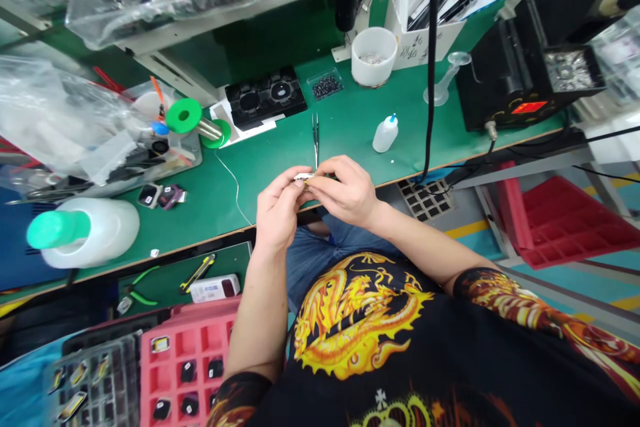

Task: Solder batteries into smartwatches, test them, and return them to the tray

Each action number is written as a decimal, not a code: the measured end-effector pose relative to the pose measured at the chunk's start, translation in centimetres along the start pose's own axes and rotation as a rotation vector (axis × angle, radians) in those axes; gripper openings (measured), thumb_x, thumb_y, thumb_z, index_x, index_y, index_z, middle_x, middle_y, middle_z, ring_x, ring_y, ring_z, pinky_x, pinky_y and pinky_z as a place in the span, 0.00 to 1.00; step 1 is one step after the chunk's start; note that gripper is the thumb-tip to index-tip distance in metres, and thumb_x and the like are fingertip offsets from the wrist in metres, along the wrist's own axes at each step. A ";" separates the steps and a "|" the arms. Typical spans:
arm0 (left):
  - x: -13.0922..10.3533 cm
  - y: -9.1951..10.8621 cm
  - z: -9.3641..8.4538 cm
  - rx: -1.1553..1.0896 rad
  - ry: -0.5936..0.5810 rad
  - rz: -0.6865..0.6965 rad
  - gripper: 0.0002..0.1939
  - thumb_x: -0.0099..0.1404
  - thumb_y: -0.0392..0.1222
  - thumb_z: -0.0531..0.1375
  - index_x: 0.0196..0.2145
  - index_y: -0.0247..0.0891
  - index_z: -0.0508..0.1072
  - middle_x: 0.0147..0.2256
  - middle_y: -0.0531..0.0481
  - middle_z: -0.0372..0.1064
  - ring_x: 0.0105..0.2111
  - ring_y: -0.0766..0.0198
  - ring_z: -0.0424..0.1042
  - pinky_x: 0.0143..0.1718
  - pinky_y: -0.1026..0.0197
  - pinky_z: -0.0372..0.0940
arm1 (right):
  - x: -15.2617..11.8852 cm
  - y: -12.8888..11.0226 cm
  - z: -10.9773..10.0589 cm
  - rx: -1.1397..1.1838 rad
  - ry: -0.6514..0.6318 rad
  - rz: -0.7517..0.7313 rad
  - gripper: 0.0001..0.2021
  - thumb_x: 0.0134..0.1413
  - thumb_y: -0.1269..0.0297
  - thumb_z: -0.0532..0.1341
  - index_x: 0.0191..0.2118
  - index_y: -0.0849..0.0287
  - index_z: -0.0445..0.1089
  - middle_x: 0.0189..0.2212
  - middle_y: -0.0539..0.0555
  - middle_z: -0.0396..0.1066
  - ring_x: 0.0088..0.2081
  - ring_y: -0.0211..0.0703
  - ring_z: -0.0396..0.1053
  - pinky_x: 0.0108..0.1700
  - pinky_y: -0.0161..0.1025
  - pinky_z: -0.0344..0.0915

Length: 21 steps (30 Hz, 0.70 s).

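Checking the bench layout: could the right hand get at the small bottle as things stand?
Probably yes: only bare bench seems to lie between right hand and bottle, though the fingers are busy at a small part.

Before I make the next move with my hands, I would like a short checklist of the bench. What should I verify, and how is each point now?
1. Small part held between the fingers of left hand and right hand: ok.
2. Exact seating of the part visible: cannot tell, fingers cover much of it.
3. Tweezers lying on the green bench top, just beyond the hands: ok.
4. Small bottle apart from both hands: ok.
5. Loose wire from the spool away from the bench edge: not ok, it reaches the edge.
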<state>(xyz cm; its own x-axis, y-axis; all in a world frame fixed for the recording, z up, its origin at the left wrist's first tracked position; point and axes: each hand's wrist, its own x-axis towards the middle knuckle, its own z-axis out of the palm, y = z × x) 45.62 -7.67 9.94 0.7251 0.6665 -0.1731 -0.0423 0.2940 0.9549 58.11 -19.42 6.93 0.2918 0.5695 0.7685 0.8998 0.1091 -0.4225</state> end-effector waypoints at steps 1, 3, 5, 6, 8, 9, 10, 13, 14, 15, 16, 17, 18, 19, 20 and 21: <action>0.0 0.1 0.2 -0.002 0.019 -0.005 0.11 0.64 0.41 0.70 0.44 0.39 0.86 0.40 0.46 0.83 0.37 0.63 0.82 0.40 0.63 0.81 | 0.0 0.0 0.0 -0.002 -0.006 0.000 0.06 0.72 0.67 0.64 0.48 0.55 0.79 0.42 0.55 0.77 0.44 0.45 0.72 0.47 0.46 0.73; 0.0 0.2 0.6 -0.001 0.050 -0.008 0.10 0.62 0.40 0.69 0.42 0.38 0.86 0.38 0.47 0.82 0.35 0.64 0.81 0.37 0.65 0.79 | -0.1 0.0 0.1 0.004 -0.011 -0.003 0.06 0.72 0.68 0.64 0.49 0.54 0.79 0.43 0.55 0.77 0.45 0.45 0.72 0.47 0.47 0.73; 0.1 0.3 1.0 0.006 0.072 -0.001 0.09 0.62 0.40 0.69 0.41 0.38 0.86 0.36 0.48 0.81 0.33 0.65 0.80 0.36 0.66 0.78 | -0.1 0.0 0.1 0.013 -0.005 0.000 0.07 0.72 0.68 0.63 0.49 0.55 0.79 0.43 0.55 0.78 0.45 0.45 0.72 0.47 0.47 0.73; 0.1 0.3 1.1 0.009 0.075 0.003 0.09 0.62 0.40 0.69 0.40 0.38 0.86 0.36 0.48 0.81 0.32 0.66 0.79 0.35 0.67 0.78 | -0.1 0.0 0.1 0.014 -0.004 0.013 0.07 0.73 0.67 0.63 0.48 0.55 0.80 0.43 0.56 0.78 0.45 0.45 0.72 0.47 0.47 0.73; 0.2 0.3 1.2 0.009 0.069 0.007 0.09 0.63 0.41 0.70 0.41 0.38 0.86 0.37 0.48 0.81 0.32 0.66 0.79 0.34 0.67 0.78 | -0.1 -0.1 0.2 0.015 -0.011 0.055 0.07 0.73 0.67 0.63 0.48 0.55 0.80 0.43 0.56 0.78 0.44 0.46 0.72 0.47 0.46 0.73; 0.2 0.3 1.2 0.008 0.064 0.009 0.09 0.64 0.42 0.70 0.42 0.38 0.85 0.37 0.48 0.81 0.32 0.66 0.79 0.34 0.66 0.78 | -0.1 -0.1 0.2 0.015 -0.018 0.075 0.07 0.73 0.67 0.63 0.47 0.55 0.80 0.43 0.56 0.78 0.45 0.46 0.72 0.48 0.47 0.73; 0.2 0.2 1.1 0.009 0.054 0.012 0.10 0.65 0.43 0.71 0.43 0.38 0.85 0.38 0.47 0.81 0.32 0.66 0.79 0.34 0.66 0.78 | 0.0 -0.2 0.2 0.017 -0.026 0.091 0.08 0.74 0.66 0.62 0.47 0.55 0.80 0.44 0.56 0.78 0.45 0.46 0.72 0.48 0.47 0.73; 0.2 0.0 0.7 0.015 0.012 0.032 0.11 0.67 0.45 0.72 0.45 0.39 0.85 0.42 0.46 0.81 0.36 0.64 0.81 0.38 0.63 0.80 | 0.3 -0.3 0.1 0.028 -0.026 0.128 0.08 0.74 0.65 0.62 0.49 0.57 0.80 0.45 0.58 0.78 0.46 0.46 0.73 0.50 0.46 0.74; 0.1 -0.1 0.5 0.015 -0.003 0.040 0.12 0.68 0.46 0.72 0.46 0.39 0.85 0.43 0.46 0.81 0.38 0.63 0.82 0.40 0.62 0.81 | 0.4 -0.4 0.1 0.032 -0.022 0.148 0.09 0.74 0.64 0.62 0.50 0.59 0.79 0.45 0.58 0.78 0.47 0.46 0.74 0.51 0.46 0.74; 0.1 -0.2 0.4 0.014 -0.013 0.048 0.12 0.68 0.46 0.72 0.47 0.40 0.85 0.44 0.46 0.81 0.39 0.62 0.82 0.41 0.61 0.81 | 0.6 -0.5 0.0 0.037 -0.021 0.169 0.09 0.75 0.63 0.62 0.51 0.60 0.79 0.46 0.59 0.78 0.48 0.46 0.74 0.51 0.45 0.75; 0.1 -0.3 0.4 0.013 -0.016 0.056 0.12 0.69 0.46 0.72 0.47 0.40 0.84 0.44 0.45 0.82 0.40 0.61 0.82 0.42 0.60 0.81 | 0.7 -0.5 0.0 0.043 -0.029 0.189 0.10 0.75 0.63 0.62 0.51 0.61 0.78 0.46 0.59 0.78 0.48 0.47 0.75 0.52 0.45 0.75; 0.1 -0.3 0.3 0.014 -0.012 0.063 0.12 0.69 0.46 0.71 0.47 0.40 0.84 0.45 0.45 0.82 0.41 0.60 0.83 0.43 0.60 0.82 | 0.8 -0.5 0.0 0.052 -0.042 0.206 0.10 0.75 0.62 0.61 0.51 0.61 0.78 0.46 0.59 0.79 0.48 0.46 0.76 0.52 0.45 0.75; 0.1 -0.3 0.3 0.015 -0.004 0.068 0.12 0.69 0.46 0.71 0.47 0.40 0.84 0.45 0.45 0.82 0.41 0.60 0.83 0.43 0.59 0.82 | 0.9 -0.5 0.0 0.063 -0.059 0.219 0.10 0.76 0.62 0.61 0.50 0.61 0.78 0.46 0.59 0.79 0.48 0.46 0.76 0.53 0.45 0.75; 0.1 -0.4 0.3 0.016 0.004 0.068 0.11 0.69 0.46 0.71 0.47 0.40 0.84 0.45 0.45 0.82 0.42 0.59 0.83 0.43 0.59 0.82 | 0.9 -0.5 0.0 0.075 -0.074 0.231 0.10 0.76 0.61 0.61 0.50 0.61 0.77 0.46 0.59 0.80 0.48 0.46 0.76 0.53 0.45 0.75; 0.0 -0.4 0.3 0.015 0.007 0.065 0.11 0.69 0.45 0.70 0.47 0.40 0.84 0.45 0.44 0.82 0.42 0.59 0.83 0.43 0.59 0.82 | 0.9 -0.5 0.0 0.087 -0.088 0.242 0.10 0.76 0.60 0.61 0.50 0.60 0.77 0.46 0.58 0.80 0.48 0.46 0.77 0.53 0.45 0.75; 0.0 -0.3 0.3 0.010 0.003 0.060 0.10 0.69 0.45 0.70 0.46 0.40 0.84 0.44 0.44 0.82 0.42 0.59 0.83 0.43 0.58 0.82 | 0.9 -0.4 0.1 0.097 -0.099 0.253 0.11 0.76 0.60 0.61 0.50 0.60 0.77 0.46 0.58 0.81 0.48 0.46 0.77 0.53 0.45 0.75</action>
<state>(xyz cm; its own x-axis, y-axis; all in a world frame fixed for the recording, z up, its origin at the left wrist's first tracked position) 45.85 -7.96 9.68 0.7194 0.6849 -0.1160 -0.0787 0.2462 0.9660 57.95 -18.89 7.71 0.4659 0.6644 0.5844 0.7657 0.0283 -0.6426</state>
